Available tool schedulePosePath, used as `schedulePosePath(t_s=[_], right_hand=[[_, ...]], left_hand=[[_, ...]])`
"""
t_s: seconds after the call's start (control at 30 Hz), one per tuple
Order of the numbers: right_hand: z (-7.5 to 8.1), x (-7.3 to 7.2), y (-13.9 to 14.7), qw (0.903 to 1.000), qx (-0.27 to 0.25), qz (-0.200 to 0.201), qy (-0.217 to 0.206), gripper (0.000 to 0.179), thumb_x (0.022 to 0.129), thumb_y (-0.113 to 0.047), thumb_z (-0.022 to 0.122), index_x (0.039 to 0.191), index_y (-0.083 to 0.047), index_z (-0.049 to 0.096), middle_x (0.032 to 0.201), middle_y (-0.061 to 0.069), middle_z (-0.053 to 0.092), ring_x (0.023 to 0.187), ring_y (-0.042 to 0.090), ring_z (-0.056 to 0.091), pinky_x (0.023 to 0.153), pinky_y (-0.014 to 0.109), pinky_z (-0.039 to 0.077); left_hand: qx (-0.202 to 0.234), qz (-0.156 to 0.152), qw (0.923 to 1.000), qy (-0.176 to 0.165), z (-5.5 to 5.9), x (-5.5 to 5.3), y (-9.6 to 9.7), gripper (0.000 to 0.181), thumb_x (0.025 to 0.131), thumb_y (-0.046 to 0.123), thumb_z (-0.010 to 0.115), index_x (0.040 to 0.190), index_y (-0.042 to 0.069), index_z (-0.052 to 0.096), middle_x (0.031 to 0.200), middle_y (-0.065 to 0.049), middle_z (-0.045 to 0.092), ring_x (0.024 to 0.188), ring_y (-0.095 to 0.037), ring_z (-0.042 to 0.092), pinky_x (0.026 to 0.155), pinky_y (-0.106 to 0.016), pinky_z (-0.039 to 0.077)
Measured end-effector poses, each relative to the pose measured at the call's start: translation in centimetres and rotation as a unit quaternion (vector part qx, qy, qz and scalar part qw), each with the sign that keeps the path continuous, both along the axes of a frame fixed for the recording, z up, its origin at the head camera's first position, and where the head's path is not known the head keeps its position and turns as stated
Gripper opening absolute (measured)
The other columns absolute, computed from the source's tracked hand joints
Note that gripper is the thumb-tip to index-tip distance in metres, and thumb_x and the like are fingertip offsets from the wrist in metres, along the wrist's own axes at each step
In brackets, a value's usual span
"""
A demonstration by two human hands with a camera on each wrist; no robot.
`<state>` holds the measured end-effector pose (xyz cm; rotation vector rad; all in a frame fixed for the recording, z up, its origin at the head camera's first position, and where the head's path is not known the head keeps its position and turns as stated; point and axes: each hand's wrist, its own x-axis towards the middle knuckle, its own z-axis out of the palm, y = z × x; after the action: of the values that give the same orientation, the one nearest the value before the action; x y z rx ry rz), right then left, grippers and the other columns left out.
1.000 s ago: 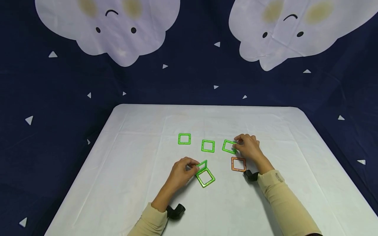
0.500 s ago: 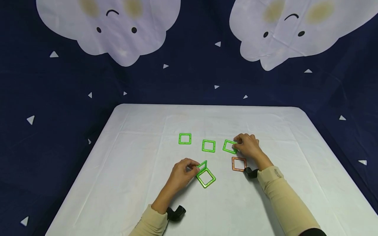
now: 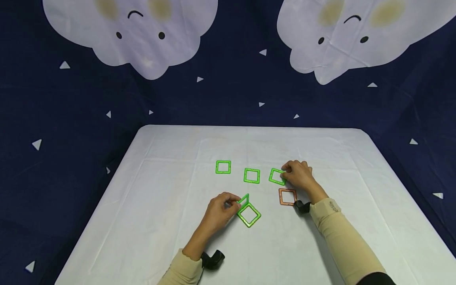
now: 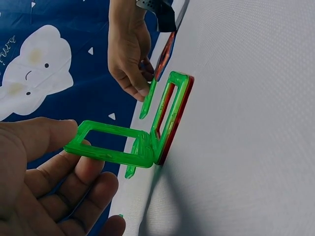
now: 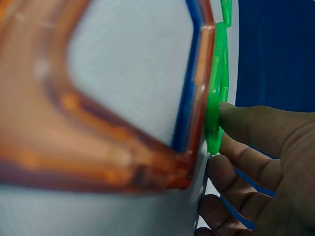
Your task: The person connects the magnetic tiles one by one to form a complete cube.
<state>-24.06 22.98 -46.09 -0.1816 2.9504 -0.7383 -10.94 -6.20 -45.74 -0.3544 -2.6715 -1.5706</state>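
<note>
My left hand (image 3: 220, 209) pinches a green square magnetic tile (image 4: 110, 156) between thumb and fingers. That tile slants up from the edge of a second green tile (image 3: 255, 221), and a red layer (image 4: 178, 120) shows beneath the second one in the left wrist view. Farther right, my right hand (image 3: 299, 174) has its thumb and fingers on the right edge of another green tile (image 3: 276, 182), low over the table. Just in front of it lies an orange square tile (image 3: 287, 204), large and blurred in the right wrist view, with a blue layer (image 5: 186, 98) under it.
Two more green square tiles lie flat farther back, one at the left (image 3: 223, 172) and one in the middle (image 3: 251, 182). A white cloth covers the table (image 3: 171, 166). Behind it hangs a dark blue backdrop (image 3: 228, 99) with clouds. The black right wrist camera (image 3: 302, 207) overlaps the orange tile's corner.
The tile pair at my left hand has turned slightly, its flat tile shifting a little right. The orange tile has slid slightly left. My right hand keeps its place on the green tile.
</note>
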Motion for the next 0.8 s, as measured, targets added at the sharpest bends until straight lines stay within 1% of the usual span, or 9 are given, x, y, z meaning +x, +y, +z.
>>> schedulePosePath(t_s=[0.17,0.3,0.53,0.8], right_hand=[[-0.16,-0.13,-0.04,1.0000,0.005,-0.002,0.009,0.024,0.082,-0.020,0.067,0.101,-0.006,0.068,0.099,0.015,0.064,0.093,0.031,0.046,0.079,0.047,0.028],[-0.12,-0.10,-0.09,0.9999,0.007,-0.003,0.011,0.021,0.082,-0.020,0.067,0.098,-0.006,0.068,0.096,0.014,0.063,0.091,0.030,0.046,0.078,0.046,0.028],[0.04,0.03,-0.20,0.9999,0.012,-0.005,0.007,0.017,0.084,-0.020,0.067,0.095,-0.007,0.068,0.095,0.013,0.064,0.090,0.030,0.045,0.079,0.046,0.028],[-0.14,-0.13,-0.22,0.9999,0.012,-0.009,0.002,0.014,0.085,-0.019,0.067,0.091,-0.007,0.068,0.091,0.012,0.064,0.088,0.028,0.045,0.080,0.047,0.027]], left_hand=[[0.003,0.001,1.0000,0.001,0.01,0.13,-0.01,0.013,0.084,0.014,0.066,0.095,0.011,0.071,0.080,-0.001,0.065,0.075,-0.010,0.057,0.068,-0.020,0.043],[0.005,0.000,1.0000,-0.005,0.15,0.32,-0.01,0.013,0.084,0.014,0.066,0.096,0.010,0.071,0.081,-0.001,0.065,0.075,-0.010,0.056,0.067,-0.020,0.043],[0.006,0.000,0.9999,-0.012,0.14,0.39,0.02,0.014,0.085,0.014,0.066,0.097,0.010,0.071,0.081,-0.001,0.065,0.077,-0.011,0.057,0.069,-0.022,0.044],[0.005,0.003,0.9999,-0.014,0.02,0.38,-0.01,0.014,0.084,0.015,0.066,0.096,0.010,0.071,0.081,-0.001,0.065,0.078,-0.011,0.057,0.070,-0.023,0.045]])
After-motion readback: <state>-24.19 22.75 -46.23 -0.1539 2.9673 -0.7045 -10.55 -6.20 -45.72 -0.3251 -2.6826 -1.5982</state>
